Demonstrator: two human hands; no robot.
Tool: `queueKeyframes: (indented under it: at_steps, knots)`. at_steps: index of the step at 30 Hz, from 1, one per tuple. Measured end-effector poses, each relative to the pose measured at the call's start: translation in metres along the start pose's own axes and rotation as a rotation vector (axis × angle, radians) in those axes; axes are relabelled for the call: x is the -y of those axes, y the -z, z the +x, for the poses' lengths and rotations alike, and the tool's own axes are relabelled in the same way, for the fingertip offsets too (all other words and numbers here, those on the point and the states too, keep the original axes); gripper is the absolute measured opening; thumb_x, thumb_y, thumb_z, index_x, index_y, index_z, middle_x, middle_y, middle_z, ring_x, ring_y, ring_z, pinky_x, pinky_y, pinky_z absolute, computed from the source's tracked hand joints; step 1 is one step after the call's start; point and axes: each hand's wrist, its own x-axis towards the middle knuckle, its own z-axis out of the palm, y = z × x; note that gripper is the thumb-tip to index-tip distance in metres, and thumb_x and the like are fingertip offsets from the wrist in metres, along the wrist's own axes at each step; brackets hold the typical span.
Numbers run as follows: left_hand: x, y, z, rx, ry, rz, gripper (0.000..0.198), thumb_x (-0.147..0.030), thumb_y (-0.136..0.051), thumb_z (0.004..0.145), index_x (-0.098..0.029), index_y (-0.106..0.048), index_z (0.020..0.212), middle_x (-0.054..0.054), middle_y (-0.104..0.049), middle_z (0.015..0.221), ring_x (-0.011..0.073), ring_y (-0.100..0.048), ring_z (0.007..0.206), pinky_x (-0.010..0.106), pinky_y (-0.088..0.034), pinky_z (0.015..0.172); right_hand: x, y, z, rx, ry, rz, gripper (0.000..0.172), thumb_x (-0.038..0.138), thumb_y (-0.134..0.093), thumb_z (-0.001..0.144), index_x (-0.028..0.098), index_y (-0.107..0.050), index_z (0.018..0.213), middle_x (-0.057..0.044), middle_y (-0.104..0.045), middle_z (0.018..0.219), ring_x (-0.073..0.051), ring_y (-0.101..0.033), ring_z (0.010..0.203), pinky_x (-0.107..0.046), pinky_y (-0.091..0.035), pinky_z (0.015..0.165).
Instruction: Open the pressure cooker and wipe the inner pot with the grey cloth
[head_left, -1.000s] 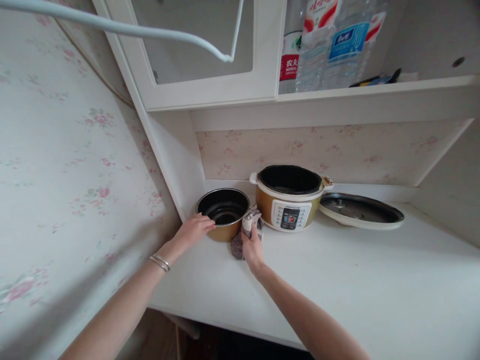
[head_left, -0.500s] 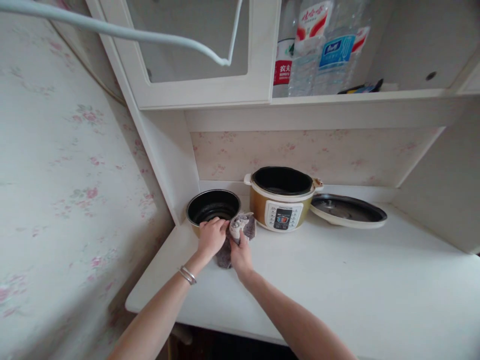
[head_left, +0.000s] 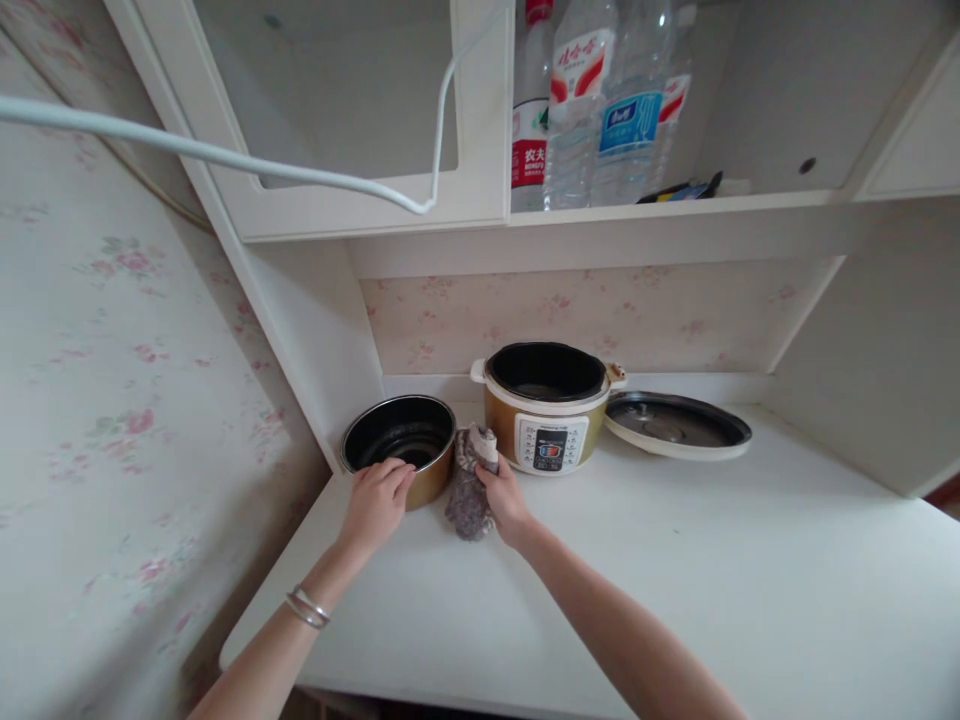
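A round pot [head_left: 433, 482], black inside and gold outside, stands at the left of the white counter. My left hand [head_left: 376, 508], with a silver bangle on its wrist, is closed over the pot's near rim; the fingertips are partly hidden. In my right hand [head_left: 504, 500] is a crumpled grey and white cloth [head_left: 469, 492], pinched by its upper part and hanging down just right of the pot. Behind the cloth sits a gold and white electric cooker [head_left: 504, 425] without its lid on, showing a black interior.
The cooker's lid [head_left: 679, 452] lies upside down to the right of the cooker on the counter [head_left: 720, 580]. Overhead, a shelf holds several plastic bottles [head_left: 577, 110]. A white cable [head_left: 247, 165] crosses the upper left. A flowered wall [head_left: 112, 340] bounds the left side.
My hands have moved apart; the left slid left along the pot rim and let go of the cloth. The cloth now hangs from my right hand. The view has shifted slightly.
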Motion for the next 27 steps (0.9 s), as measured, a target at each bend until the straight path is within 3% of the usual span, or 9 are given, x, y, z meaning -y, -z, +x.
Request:
queueKeyframes:
  at_steps: [4,8,11,15,17,19,21,23,27]
  knots:
    - [-0.049,-0.002,-0.003,-0.044,0.008,-0.217,0.03,-0.031,-0.044,0.093,-0.027,-0.062,0.117,0.007,-0.06,0.12,0.022,-0.055,0.112,0.039,-0.039,0.1,0.025,0.015,-0.019,-0.028,-0.099,0.123,0.049,0.032,-0.063,0.074,0.023,-0.054,0.122,-0.005,-0.067,0.112,-0.023,-0.063,0.1,-0.039,-0.048,0.089]
    - [-0.103,-0.019,0.009,0.139,0.095,-0.521,0.06,-0.044,-0.059,0.083,-0.021,-0.044,0.137,0.013,-0.045,0.139,0.026,-0.045,0.128,0.039,-0.039,0.105,0.054,0.021,-0.037,0.04,-0.123,0.246,0.048,0.036,-0.064,0.077,0.023,-0.055,0.122,-0.005,-0.066,0.114,-0.022,-0.062,0.104,-0.037,-0.048,0.092]
    - [-0.131,-0.032,0.024,0.204,0.124,-0.661,0.077,-0.044,-0.07,0.073,-0.019,-0.039,0.139,0.016,-0.048,0.138,0.0294,-0.046,0.127,0.042,-0.041,0.103,0.078,0.027,-0.047,0.16,-0.125,0.337,0.045,0.046,-0.057,0.083,0.025,-0.055,0.123,-0.004,-0.062,0.124,-0.02,-0.058,0.112,-0.036,-0.045,0.098]
    - [-0.143,-0.032,0.046,0.307,0.27,-0.834,0.064,-0.027,-0.073,0.069,-0.023,-0.049,0.129,0.008,-0.066,0.116,0.0234,-0.063,0.104,0.035,-0.05,0.088,0.106,0.053,-0.05,0.33,-0.177,0.319,0.048,0.056,-0.039,0.09,0.029,-0.055,0.126,-0.001,-0.049,0.14,-0.02,-0.052,0.121,-0.037,-0.044,0.099]
    - [-0.139,-0.024,0.062,0.395,0.411,-0.863,0.051,-0.022,-0.071,0.068,-0.021,-0.058,0.117,0.005,-0.071,0.102,0.0232,-0.067,0.091,0.034,-0.053,0.08,0.115,0.072,-0.049,0.357,-0.223,0.292,0.044,0.054,-0.043,0.089,0.03,-0.056,0.124,0.0,-0.044,0.143,-0.021,-0.053,0.12,-0.039,-0.044,0.098]
    - [-0.131,-0.009,0.083,0.437,0.547,-0.917,0.04,-0.022,-0.069,0.067,-0.017,-0.063,0.106,0.006,-0.073,0.09,0.0243,-0.069,0.081,0.035,-0.054,0.073,0.12,0.095,-0.05,0.381,-0.264,0.254,0.043,0.053,-0.047,0.088,0.026,-0.058,0.121,-0.005,-0.051,0.138,-0.022,-0.059,0.111,-0.042,-0.045,0.095]
    - [-0.124,0.01,0.108,0.378,0.631,-1.048,0.041,-0.025,-0.069,0.067,-0.016,-0.063,0.107,0.007,-0.072,0.086,0.0246,-0.069,0.078,0.036,-0.055,0.071,0.123,0.122,-0.052,0.393,-0.286,0.154,0.045,0.052,-0.051,0.087,0.021,-0.06,0.117,-0.01,-0.061,0.123,-0.023,-0.065,0.097,-0.044,-0.046,0.092]
    - [-0.121,0.03,0.138,0.231,0.68,-1.13,0.046,-0.024,-0.071,0.065,-0.017,-0.062,0.11,0.007,-0.072,0.084,0.0245,-0.07,0.077,0.038,-0.055,0.071,0.126,0.154,-0.054,0.36,-0.304,-0.007,0.045,0.052,-0.055,0.084,0.017,-0.063,0.112,-0.012,-0.067,0.112,-0.022,-0.067,0.09,-0.044,-0.046,0.091]
    - [-0.136,0.049,0.198,0.01,0.573,-1.125,0.045,-0.02,-0.069,0.068,-0.018,-0.059,0.112,0.007,-0.07,0.091,0.0221,-0.068,0.081,0.039,-0.054,0.075,0.128,0.226,-0.054,0.206,-0.335,-0.293,0.046,0.052,-0.061,0.079,0.018,-0.066,0.108,-0.012,-0.068,0.107,-0.021,-0.066,0.087,-0.04,-0.047,0.087]
